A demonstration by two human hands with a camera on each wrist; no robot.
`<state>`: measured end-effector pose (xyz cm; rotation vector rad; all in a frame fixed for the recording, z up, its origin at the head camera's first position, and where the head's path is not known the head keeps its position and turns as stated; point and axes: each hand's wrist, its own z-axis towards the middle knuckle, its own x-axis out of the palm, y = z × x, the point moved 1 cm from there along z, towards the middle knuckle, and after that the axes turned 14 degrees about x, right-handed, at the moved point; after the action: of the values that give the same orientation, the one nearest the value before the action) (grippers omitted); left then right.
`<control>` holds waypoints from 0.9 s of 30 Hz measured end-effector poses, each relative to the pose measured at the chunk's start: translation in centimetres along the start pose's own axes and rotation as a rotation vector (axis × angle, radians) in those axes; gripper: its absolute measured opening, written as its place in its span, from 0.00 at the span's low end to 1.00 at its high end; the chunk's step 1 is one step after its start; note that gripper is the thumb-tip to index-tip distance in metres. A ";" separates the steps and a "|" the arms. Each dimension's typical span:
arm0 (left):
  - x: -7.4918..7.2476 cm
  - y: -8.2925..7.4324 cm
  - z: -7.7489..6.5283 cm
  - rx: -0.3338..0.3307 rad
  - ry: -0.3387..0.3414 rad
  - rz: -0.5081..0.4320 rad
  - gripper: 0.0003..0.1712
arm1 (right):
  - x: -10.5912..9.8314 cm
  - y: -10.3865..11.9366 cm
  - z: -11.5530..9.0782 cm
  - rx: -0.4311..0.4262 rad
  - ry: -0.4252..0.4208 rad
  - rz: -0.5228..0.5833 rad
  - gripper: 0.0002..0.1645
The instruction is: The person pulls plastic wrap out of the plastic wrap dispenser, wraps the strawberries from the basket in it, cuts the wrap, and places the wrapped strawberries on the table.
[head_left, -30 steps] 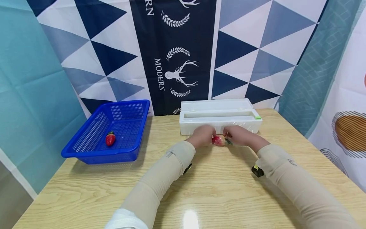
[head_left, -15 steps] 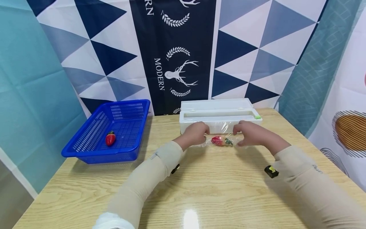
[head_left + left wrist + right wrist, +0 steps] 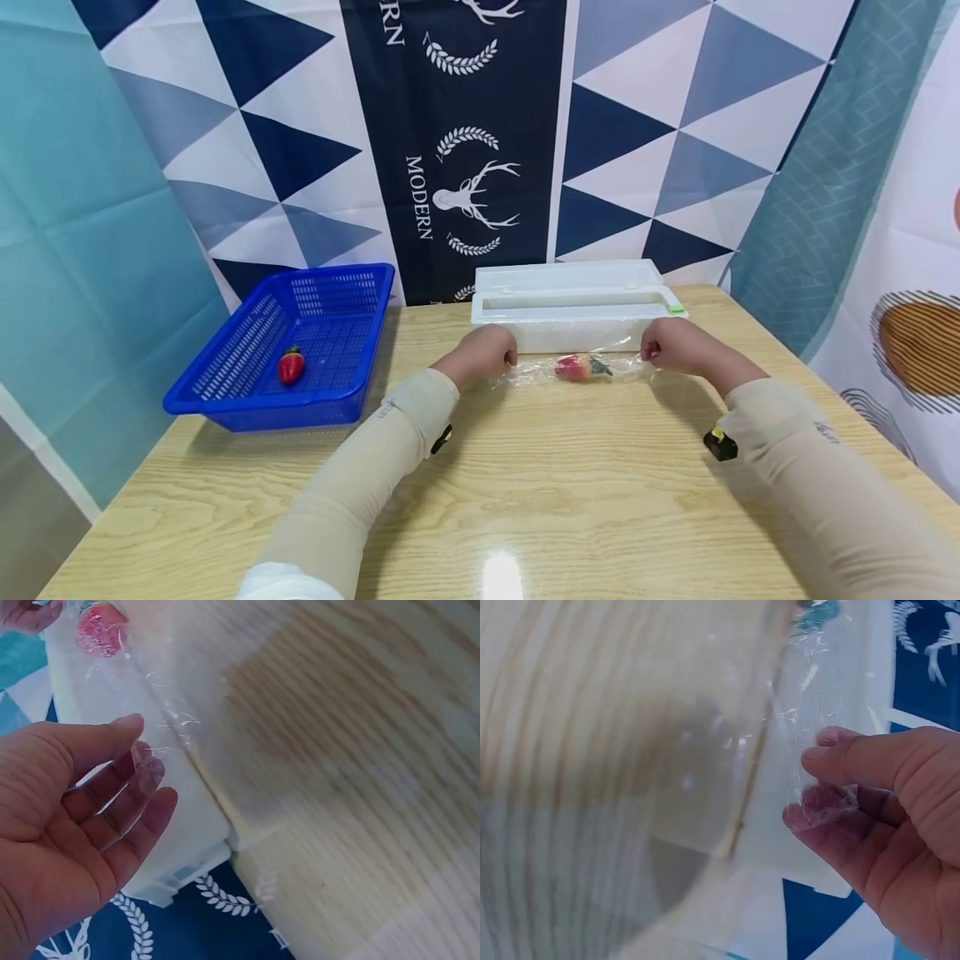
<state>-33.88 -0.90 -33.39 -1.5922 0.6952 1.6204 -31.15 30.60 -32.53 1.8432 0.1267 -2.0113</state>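
Observation:
A red strawberry with a green leafy top [image 3: 573, 367] lies wrapped in clear cling film [image 3: 534, 372] in front of a long white cling film dispenser [image 3: 570, 337]. My left hand [image 3: 486, 352] pinches the film's left end between thumb and forefinger. The right hand [image 3: 678, 346] pinches the opposite end, so the film spans both hands with the strawberry midway. In the left wrist view, thin film drapes over the left fingertips [image 3: 154, 776]. Crumpled film clings around the right fingertips [image 3: 810, 806] in the right wrist view.
A blue perforated basket [image 3: 262, 406] stands at the left with another strawberry [image 3: 290, 365] inside. The dispenser's lid [image 3: 566, 274] is raised, and a green piece [image 3: 677, 308] sits at its right end. Patterned cloth hangs behind the wooden table [image 3: 570, 492].
Both hands were close at the strawberry, then moved outward to either side. Each now pinches an end of the film, which is stretched out more. The strawberry has barely moved.

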 end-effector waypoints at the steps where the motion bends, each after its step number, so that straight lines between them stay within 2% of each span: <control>1: 0.2 0.1 0.0 0.003 0.006 0.009 0.11 | 0.2 -0.1 0.1 -0.011 0.001 -0.021 0.10; 5: 0.8 0.6 0.0 0.044 0.034 0.053 0.10 | 1.0 -0.2 0.4 -0.025 0.022 -0.073 0.10; 8: 1.1 1.0 0.0 0.093 0.065 0.068 0.13 | 1.3 -0.1 0.4 0.019 0.071 -0.061 0.12; 12: 1.0 1.5 -0.2 0.112 0.091 0.046 0.19 | 1.5 -0.1 0.2 0.090 0.118 -0.024 0.10; 15: 0.9 1.7 -0.5 0.091 0.084 0.023 0.19 | 1.5 -0.4 0.0 0.126 0.122 -0.009 0.07; 22: 1.0 1.7 -0.9 0.091 0.089 0.025 0.12 | 1.2 -0.9 -0.4 0.169 0.167 0.051 0.04; 27: -0.2 2.0 -1.2 0.040 0.136 -0.104 0.25 | 0.9 -1.5 -1.1 0.213 0.177 0.100 0.08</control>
<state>-34.85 -3.03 -33.55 -1.6927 0.6991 1.4255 -30.68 32.15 -33.86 2.1137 -0.1326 -1.8519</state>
